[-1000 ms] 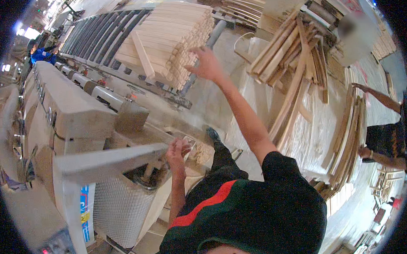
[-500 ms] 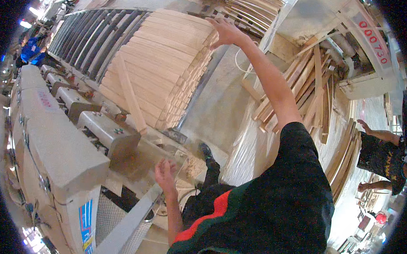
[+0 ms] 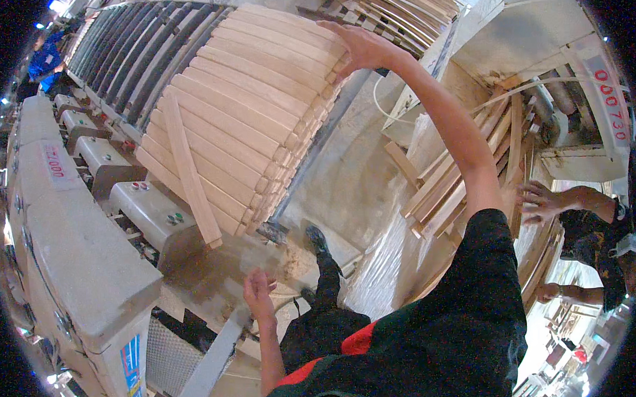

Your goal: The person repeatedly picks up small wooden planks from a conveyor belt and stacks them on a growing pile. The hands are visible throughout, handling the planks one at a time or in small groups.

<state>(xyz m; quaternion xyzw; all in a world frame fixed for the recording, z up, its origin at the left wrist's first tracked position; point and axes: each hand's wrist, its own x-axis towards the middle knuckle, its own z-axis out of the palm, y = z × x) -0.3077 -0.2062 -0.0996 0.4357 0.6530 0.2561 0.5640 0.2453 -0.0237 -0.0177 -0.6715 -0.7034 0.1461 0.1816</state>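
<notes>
A layered stack of light wooden boards [image 3: 237, 96] lies ahead of me, with one loose wooden strip [image 3: 189, 161] slanting across its top. My right hand [image 3: 360, 48] reaches to the stack's far right corner. Its thumb and fingers are spread against the board ends there, not wrapped round any board. Lower down, near the close end of the stack, my left hand [image 3: 259, 291] hangs in the air with loosely bent fingers. Nothing shows in it, and it touches neither the stack nor the machine.
Black rollers [image 3: 141, 54] run behind the stack. A long beige machine [image 3: 81, 228] with control boxes stands left; a grey metal bar [image 3: 215, 359] lies beside my left forearm. Loose wooden strips [image 3: 447, 187] are piled right, where a co-worker's hand [image 3: 542, 201] reaches in. Another machine [image 3: 529, 33] stands behind.
My view has shifted, and the stack sits larger and lower in it. My right hand stays at the same corner. The co-worker at the right has come closer, one hand nearer the loose strips.
</notes>
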